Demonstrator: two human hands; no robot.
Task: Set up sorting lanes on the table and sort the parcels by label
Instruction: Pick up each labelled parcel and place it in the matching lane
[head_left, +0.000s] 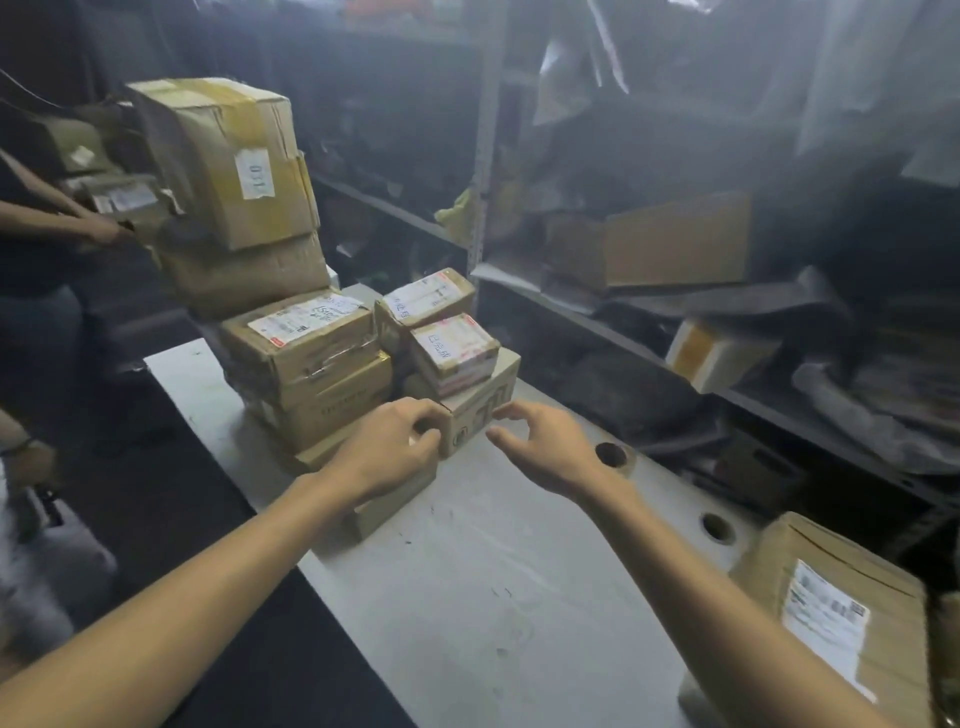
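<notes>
Several cardboard parcels are stacked at the far end of the grey table (493, 571). A brown box (480, 402) sits at the front of the stack with a small labelled parcel (453, 353) on top. My left hand (400, 447) has curled fingers against that box's near left corner. My right hand (530, 447) hovers at the box's right side, fingers spread, touching nothing that I can make out. A labelled parcel (304, 338) tops the left pile, and a tall taped box (228, 156) stands behind.
Metal shelves (675, 322) full of boxes and bags run along the right. A large labelled box (841, 618) lies at the table's near right, beside two tape rolls (613, 457). Another person's arm (57, 218) reaches toward parcels at the far left.
</notes>
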